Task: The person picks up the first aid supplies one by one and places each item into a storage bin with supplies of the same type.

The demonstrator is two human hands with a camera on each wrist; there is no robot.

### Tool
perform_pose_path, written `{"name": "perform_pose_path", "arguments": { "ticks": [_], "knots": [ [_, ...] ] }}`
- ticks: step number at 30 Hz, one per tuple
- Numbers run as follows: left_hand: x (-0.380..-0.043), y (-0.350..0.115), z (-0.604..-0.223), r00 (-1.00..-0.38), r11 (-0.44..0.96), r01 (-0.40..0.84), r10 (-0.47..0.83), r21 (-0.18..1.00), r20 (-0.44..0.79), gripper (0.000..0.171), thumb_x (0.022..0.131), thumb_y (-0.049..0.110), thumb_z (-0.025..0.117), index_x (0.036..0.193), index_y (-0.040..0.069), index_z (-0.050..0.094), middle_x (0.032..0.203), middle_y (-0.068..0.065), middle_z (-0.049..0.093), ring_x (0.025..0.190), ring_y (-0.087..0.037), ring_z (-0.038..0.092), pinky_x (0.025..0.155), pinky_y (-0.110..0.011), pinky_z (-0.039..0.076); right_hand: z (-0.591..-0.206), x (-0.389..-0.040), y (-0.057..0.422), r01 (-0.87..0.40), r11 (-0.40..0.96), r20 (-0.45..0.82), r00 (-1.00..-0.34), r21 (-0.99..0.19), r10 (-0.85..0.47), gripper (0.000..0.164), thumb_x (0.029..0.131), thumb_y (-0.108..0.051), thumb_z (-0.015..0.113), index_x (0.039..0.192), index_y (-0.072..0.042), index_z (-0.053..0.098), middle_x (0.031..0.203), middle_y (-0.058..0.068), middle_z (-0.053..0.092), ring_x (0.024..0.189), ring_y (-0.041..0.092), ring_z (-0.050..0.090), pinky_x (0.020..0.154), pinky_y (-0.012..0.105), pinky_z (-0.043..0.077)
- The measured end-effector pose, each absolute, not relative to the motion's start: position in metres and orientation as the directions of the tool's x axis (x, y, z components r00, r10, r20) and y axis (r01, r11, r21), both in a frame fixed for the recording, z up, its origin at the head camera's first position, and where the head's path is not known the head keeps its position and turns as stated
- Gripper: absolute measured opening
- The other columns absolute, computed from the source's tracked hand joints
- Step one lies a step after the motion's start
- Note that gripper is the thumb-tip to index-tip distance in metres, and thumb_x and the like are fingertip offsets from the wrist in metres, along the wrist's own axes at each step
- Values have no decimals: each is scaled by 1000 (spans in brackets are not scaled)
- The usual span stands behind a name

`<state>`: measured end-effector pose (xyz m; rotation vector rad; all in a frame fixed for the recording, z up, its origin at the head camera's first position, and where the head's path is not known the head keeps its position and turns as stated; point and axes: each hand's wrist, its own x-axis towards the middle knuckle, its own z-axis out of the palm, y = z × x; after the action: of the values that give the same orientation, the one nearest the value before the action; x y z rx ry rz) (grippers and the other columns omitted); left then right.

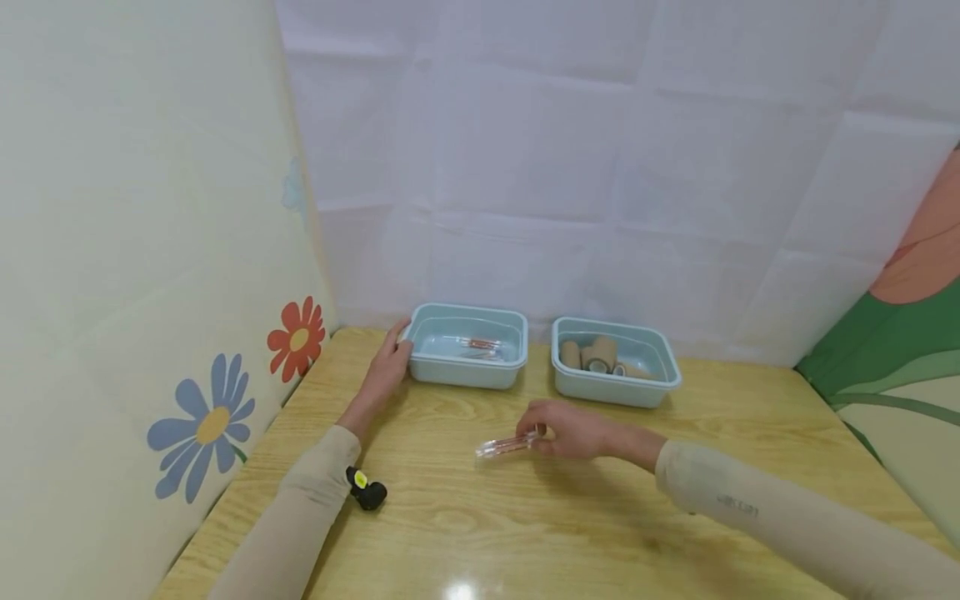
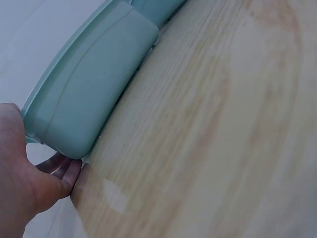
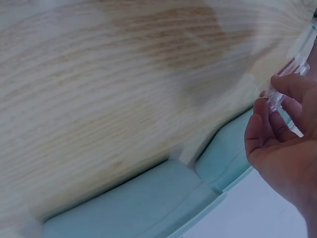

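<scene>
At the left end of the left light-blue plastic bin is my left hand. In the left wrist view this hand grips the bin's end, thumb up by the rim and fingers at the lower corner. My right hand pinches slim clear plastic sticks with reddish streaks, held over the table in front of the bins. The right wrist view shows the clear sticks between thumb and fingertips of the hand. Similar reddish and clear sticks lie inside the left bin.
A second light-blue bin stands to the right, with several brown cylindrical rolls inside. Both bins sit on the wood-grain table near the white back sheet. A black device is at the left cuff.
</scene>
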<state>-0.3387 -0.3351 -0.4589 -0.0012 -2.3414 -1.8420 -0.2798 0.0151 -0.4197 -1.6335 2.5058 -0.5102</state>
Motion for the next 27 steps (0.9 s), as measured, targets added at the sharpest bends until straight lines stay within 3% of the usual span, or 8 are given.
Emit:
{"name": "perform_pose_path", "arguments": {
  "ticks": [7, 15, 20, 27],
  "knots": [
    [-341, -336, -460, -985, 260, 99, -110, 961, 131, 59, 106, 35, 35, 163, 27, 24, 163, -17, 27, 142, -33, 32, 114, -52, 28, -402, -292, 17, -858, 364, 121, -431, -362, -894, 20, 94, 0, 66, 113, -2, 73, 103, 4, 65, 88, 16, 60, 78, 40, 55],
    [-340, -336, -459, -983, 286, 97, -124, 953, 137, 59, 106, 33, 37, 163, 27, 26, 162, -18, 29, 142, -34, 32, 114, -53, 26, -384, -309, 12, -867, 420, 202, -477, -269, -855, 19, 89, 0, 69, 107, -2, 75, 96, 5, 68, 84, 20, 64, 73, 29, 52],
    [-337, -332, -458, -982, 276, 107, -119, 955, 145, 59, 106, 31, 37, 163, 24, 26, 162, -18, 28, 142, -34, 31, 115, -53, 25, -371, -317, 8, -835, 475, 177, -530, -277, -829, 20, 92, -1, 68, 111, -4, 74, 105, 6, 71, 90, 18, 64, 78, 31, 54],
    [-335, -332, -453, -980, 292, 115, -124, 950, 157, 58, 106, 31, 37, 163, 26, 27, 161, -16, 30, 141, -34, 33, 115, -52, 25, -354, -333, -5, -831, 490, 218, -546, -265, -809, 22, 91, 4, 65, 111, 1, 73, 104, 9, 70, 93, 22, 63, 82, 36, 53]
  ]
}}
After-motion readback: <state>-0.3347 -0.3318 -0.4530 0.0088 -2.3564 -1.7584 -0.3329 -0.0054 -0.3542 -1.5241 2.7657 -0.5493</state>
